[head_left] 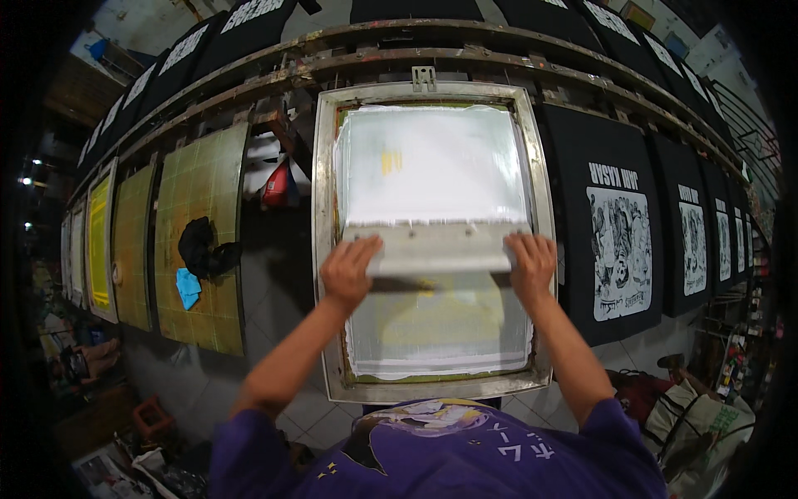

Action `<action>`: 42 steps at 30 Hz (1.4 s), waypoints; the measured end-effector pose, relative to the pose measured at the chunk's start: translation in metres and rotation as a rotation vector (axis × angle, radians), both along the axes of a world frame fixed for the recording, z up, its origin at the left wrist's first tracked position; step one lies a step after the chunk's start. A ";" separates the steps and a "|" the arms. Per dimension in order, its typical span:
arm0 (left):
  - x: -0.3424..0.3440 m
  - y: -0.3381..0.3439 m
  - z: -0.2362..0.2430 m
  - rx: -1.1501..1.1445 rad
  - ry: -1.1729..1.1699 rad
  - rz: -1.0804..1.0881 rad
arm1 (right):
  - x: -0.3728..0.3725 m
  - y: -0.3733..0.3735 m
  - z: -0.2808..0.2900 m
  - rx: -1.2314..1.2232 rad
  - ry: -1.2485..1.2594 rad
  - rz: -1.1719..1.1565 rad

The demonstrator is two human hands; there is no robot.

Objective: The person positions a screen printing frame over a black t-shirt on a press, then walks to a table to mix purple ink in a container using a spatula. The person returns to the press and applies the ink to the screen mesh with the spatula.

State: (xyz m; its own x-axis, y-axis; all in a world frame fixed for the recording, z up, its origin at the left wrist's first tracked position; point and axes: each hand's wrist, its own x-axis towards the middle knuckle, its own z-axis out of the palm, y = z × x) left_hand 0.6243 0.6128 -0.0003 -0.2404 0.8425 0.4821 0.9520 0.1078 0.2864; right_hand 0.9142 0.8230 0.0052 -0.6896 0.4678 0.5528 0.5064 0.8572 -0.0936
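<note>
A wide pale squeegee (440, 249) lies across the middle of a screen-printing frame (327, 166). My left hand (351, 268) is closed around the squeegee's left end. Its right end is gripped by my right hand (532, 264). Above the squeegee, white ink (440, 166) covers the mesh, with a small yellowish patch at the left. Below the squeegee the mesh (440, 328) looks greyer, with a faint yellow shape showing through. A metal hinge clamp (424, 78) sits at the frame's far edge.
At the right hang black shirts (573, 150) on boards, bearing white prints. To the left, a bare board (179, 158) carries a black cloth (199, 249) and a blue cloth (188, 289). Wooden rails (374, 60) run behind. A pale bag (698, 424) lies at the lower right.
</note>
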 end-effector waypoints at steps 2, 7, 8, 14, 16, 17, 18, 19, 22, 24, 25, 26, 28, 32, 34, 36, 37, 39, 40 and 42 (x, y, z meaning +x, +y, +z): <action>-0.031 0.045 -0.001 0.038 -0.012 -0.013 | -0.029 0.039 0.001 0.027 0.010 -0.008; -0.103 0.151 -0.007 -0.012 0.026 0.000 | -0.087 0.143 0.012 0.044 -0.023 0.026; -0.114 0.181 0.009 -0.180 0.041 0.046 | -0.091 0.173 0.024 -0.013 -0.210 -0.051; -0.156 0.192 0.116 -0.488 0.053 -0.040 | -0.128 0.191 0.126 -0.191 -0.472 0.042; -0.136 0.157 0.120 -0.435 0.072 -0.055 | -0.100 0.158 0.139 -0.241 -0.448 0.047; -0.117 0.131 0.125 -0.408 0.079 -0.064 | -0.077 0.137 0.136 -0.199 -0.449 0.079; -0.088 0.100 0.137 -0.393 0.032 -0.080 | -0.050 0.108 0.136 -0.153 -0.450 0.104; -0.055 0.058 0.145 -0.381 -0.013 -0.084 | -0.023 0.068 0.137 -0.148 -0.394 0.138; 0.017 -0.066 0.110 -0.312 -0.199 -0.196 | 0.061 -0.052 0.122 -0.157 -0.344 0.162; 0.074 -0.135 0.096 -0.277 -0.260 -0.122 | 0.096 -0.118 0.112 -0.289 -0.379 0.178; 0.095 -0.154 0.090 -0.282 -0.277 -0.108 | 0.114 -0.142 0.105 -0.311 -0.365 0.157; 0.111 -0.168 0.085 -0.294 -0.296 -0.093 | 0.123 -0.164 0.103 -0.373 -0.374 0.103; 0.127 -0.187 0.076 -0.297 -0.292 -0.084 | 0.138 -0.190 0.094 -0.363 -0.390 0.050; 0.139 -0.202 0.058 -0.270 -0.251 -0.057 | 0.147 -0.204 0.074 -0.355 -0.373 0.026; 0.136 -0.200 0.045 -0.249 -0.218 -0.057 | 0.152 -0.209 0.056 -0.317 -0.319 -0.002; 0.135 -0.196 0.036 -0.213 -0.187 -0.043 | 0.151 -0.206 0.041 -0.281 -0.266 -0.011; 0.132 -0.190 0.032 -0.195 -0.172 -0.037 | 0.147 -0.198 0.035 -0.265 -0.252 -0.011; 0.123 -0.169 0.031 -0.172 -0.163 -0.013 | 0.135 -0.180 0.027 -0.230 -0.220 -0.010; 0.118 -0.161 0.029 -0.176 -0.154 -0.011 | 0.128 -0.170 0.025 -0.215 -0.207 -0.010; 0.108 -0.143 0.027 -0.166 -0.135 0.008 | 0.115 -0.150 0.020 -0.193 -0.184 0.002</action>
State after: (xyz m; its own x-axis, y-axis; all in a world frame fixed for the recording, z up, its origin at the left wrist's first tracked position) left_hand 0.7321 0.4701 0.0264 -0.3005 0.9053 0.3002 0.9052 0.1716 0.3888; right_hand 1.0297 0.6728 0.0249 -0.7716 0.5508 0.3184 0.5283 0.8335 -0.1618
